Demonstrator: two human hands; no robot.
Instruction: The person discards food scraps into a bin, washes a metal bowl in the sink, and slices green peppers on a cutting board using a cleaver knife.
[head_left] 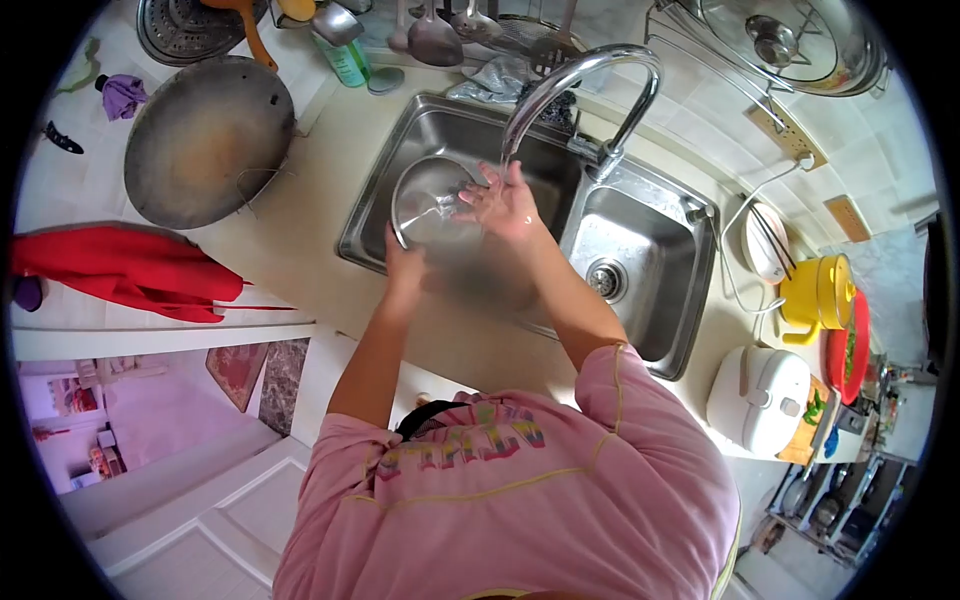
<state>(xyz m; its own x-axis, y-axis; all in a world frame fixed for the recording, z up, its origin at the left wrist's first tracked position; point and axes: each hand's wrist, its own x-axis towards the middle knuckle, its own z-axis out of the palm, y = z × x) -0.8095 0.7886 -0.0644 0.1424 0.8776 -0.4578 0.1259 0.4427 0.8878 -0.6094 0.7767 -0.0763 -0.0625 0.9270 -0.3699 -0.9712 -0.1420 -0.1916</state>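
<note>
A round metal bowl (436, 198) is tilted in the left basin of the steel sink (388, 150). My left hand (404, 252) is closed on the bowl's near rim. Over the bowl's right side, my right hand (500, 205) has its fingers spread and holds nothing. The curved chrome faucet (560, 82) reaches over the left basin, its spout end just above my right hand. Something clear and shiny, perhaps water, shows inside the bowl.
A large wok (210, 142) hangs at the left above a red cloth (125, 270). A green bottle (345, 62) stands behind the sink. On the right are a white cooker (760, 400), a yellow pot (815, 292) and a bowl with chopsticks (764, 248).
</note>
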